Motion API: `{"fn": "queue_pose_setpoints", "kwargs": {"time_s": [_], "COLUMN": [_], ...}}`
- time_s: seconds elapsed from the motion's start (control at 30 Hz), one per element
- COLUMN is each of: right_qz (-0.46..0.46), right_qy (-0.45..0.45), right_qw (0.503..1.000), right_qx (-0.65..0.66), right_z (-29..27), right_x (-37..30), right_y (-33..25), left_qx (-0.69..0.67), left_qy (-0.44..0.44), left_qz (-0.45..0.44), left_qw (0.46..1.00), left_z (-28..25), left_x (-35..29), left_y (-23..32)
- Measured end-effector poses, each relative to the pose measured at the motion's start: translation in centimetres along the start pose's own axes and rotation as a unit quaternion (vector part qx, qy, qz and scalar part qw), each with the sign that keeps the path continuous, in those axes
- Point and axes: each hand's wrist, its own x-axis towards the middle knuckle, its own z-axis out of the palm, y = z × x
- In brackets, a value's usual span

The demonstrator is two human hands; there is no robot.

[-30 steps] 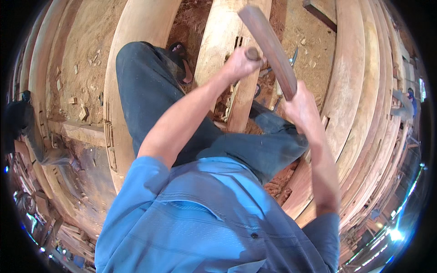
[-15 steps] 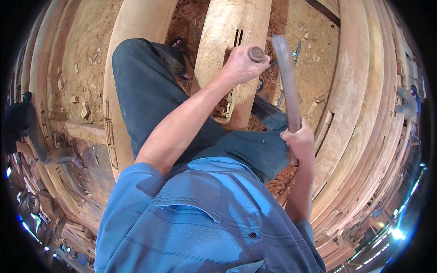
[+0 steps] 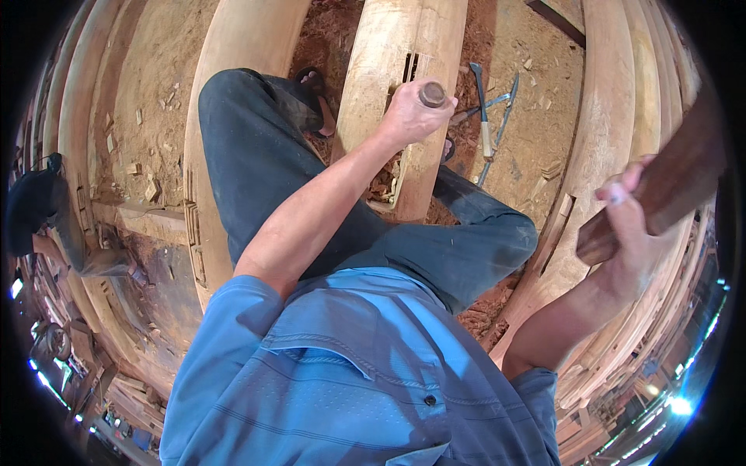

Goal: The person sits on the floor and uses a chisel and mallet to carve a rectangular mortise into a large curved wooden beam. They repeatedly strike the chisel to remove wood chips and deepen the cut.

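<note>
My left hand [image 3: 413, 115] is wrapped round the upright handle of a chisel [image 3: 433, 95], whose round wooden butt faces up. Its blade is hidden below my fist. Beneath it lies a pale, rounded timber [image 3: 385, 43] with narrow slots and a longer cavity cut in it. Chips [image 3: 382, 185] lie in the cavity's near end. Out to the right, my right hand [image 3: 626, 217] grips a thick, dark wooden club [image 3: 684, 167] near its squared end, raised away from the chisel. The club's far part runs into the dark rim of the picture.
Long-handled tools [image 3: 483, 116] lie on the chip-strewn ground right of the timber. More rounded timbers [image 3: 602, 116] line the right side, and another [image 3: 245, 39] lies to the left. At the far left a person's dark-clothed leg [image 3: 66, 225] shows.
My right hand has swung the club from beside the chisel up and out to the right. The ground tools it covered now show. My left hand stays nearly in place on the chisel.
</note>
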Motion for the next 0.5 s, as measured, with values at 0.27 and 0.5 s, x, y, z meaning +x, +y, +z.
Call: {"fn": "queue_pose_setpoints", "kwargs": {"time_s": [0.27,0.5], "right_qz": [0.013,0.087], "right_qy": [-0.321,-0.21], "right_qw": [0.799,0.913], "right_qx": [-0.509,-0.339], "right_z": [3.8,2.9], "right_x": [-0.1,-3.2], "right_y": [8.1,8.2], "left_qx": [-0.059,0.025], "left_qy": [0.01,-0.037], "left_qz": [0.017,-0.029], "left_qw": [0.998,0.999], "left_z": [0.1,0.1], "left_x": [-0.5,-0.7], "left_y": [-0.5,-2.2]}}
